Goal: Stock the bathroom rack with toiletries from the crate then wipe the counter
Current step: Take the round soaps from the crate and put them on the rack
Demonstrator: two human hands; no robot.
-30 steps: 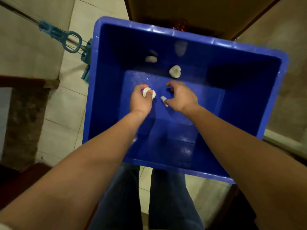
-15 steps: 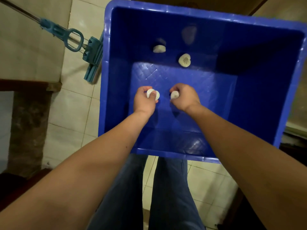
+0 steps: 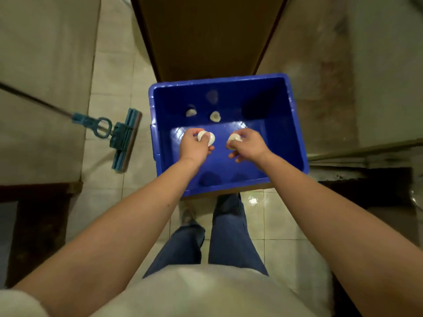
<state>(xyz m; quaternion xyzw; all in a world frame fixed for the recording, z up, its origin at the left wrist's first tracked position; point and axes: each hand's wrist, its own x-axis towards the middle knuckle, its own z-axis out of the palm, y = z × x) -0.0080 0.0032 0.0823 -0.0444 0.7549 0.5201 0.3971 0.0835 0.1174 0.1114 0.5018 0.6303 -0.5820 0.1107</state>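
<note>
A blue plastic crate (image 3: 295, 138) sits on the tiled floor in front of me. Over it, my left hand (image 3: 194, 147) grips a small white soap (image 3: 207, 136). My right hand (image 3: 248, 146) grips another small white soap (image 3: 234, 138) beside it. Two more white soaps lie on the crate's bottom near the far wall: a rounded soap (image 3: 190, 112) on the left and a heart-shaped soap (image 3: 215, 116) next to it.
A teal sponge mop (image 3: 124, 138) lies on the floor left of the crate, its handle running up to the left. A brown door (image 3: 206, 35) stands behind the crate. My legs in blue jeans (image 3: 229, 236) stand just before it.
My right hand picked a soap off the crate's bottom. Both hands then rose with their soaps and my head pulled back, so the crate looks smaller and farther away.
</note>
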